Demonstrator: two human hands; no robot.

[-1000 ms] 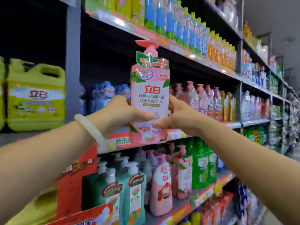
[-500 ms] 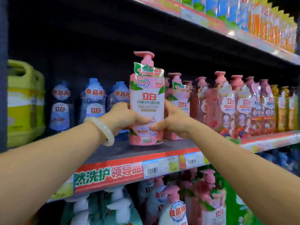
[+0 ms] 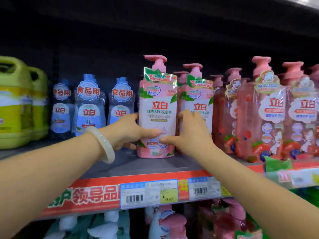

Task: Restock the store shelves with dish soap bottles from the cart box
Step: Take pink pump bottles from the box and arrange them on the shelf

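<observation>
shelf (image 3: 141,165): carries rows of soap | pink dish soap bottle (image 3: 158,116): upright on it, just beside a matching bottle | left hand (image 3: 128,133), right hand (image 3: 190,135): each grip wraps its lower sides | step: placing | next: release, likely nudge flush

Bare shelf (image 3: 120,163) lies open in front; blue pouches (image 3: 88,104) and pink bottles (image 3: 195,107) crowd behind.

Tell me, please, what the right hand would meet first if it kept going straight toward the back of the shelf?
Probably the second pink peach bottle. The right hand grips the front pink pump bottle on its right side, and its fingers already overlap that neighbour's label; depth between them is unclear.
</observation>
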